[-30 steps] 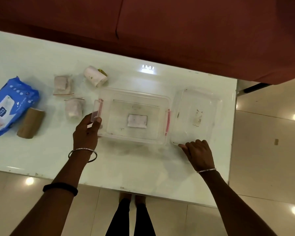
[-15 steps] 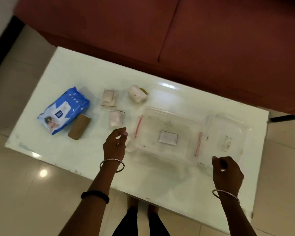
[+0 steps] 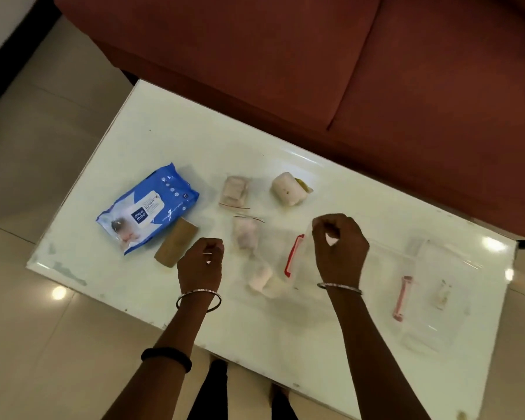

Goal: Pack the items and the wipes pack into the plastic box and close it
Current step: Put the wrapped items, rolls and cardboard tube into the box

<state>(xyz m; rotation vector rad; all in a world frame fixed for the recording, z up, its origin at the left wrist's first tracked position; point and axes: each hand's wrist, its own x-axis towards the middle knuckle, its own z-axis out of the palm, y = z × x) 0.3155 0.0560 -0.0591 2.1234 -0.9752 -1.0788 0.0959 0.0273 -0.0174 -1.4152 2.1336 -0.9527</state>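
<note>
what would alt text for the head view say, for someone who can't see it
Two bare hands, left and right, hover loosely curled over a white table, the right above an open clear plastic box. A blue wipes pack, a brown roll and small wrapped bundles lie unpacked at left.

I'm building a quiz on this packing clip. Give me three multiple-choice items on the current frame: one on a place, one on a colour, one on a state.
1. Where does the brown cardboard tube lie?
A. inside the box
B. beside the blue wipes pack
C. on the sofa

2. What colour is the latch on the clear plastic box nearest the wipes?
A. green
B. black
C. red

3. How is the box?
A. open, lid off
B. lid on and latched
C. upside down

Answers:
1 B, the tube touches the pack's near edge on the white table.
2 C, the clip is red.
3 A, the clear lid lies beside the box.
</note>
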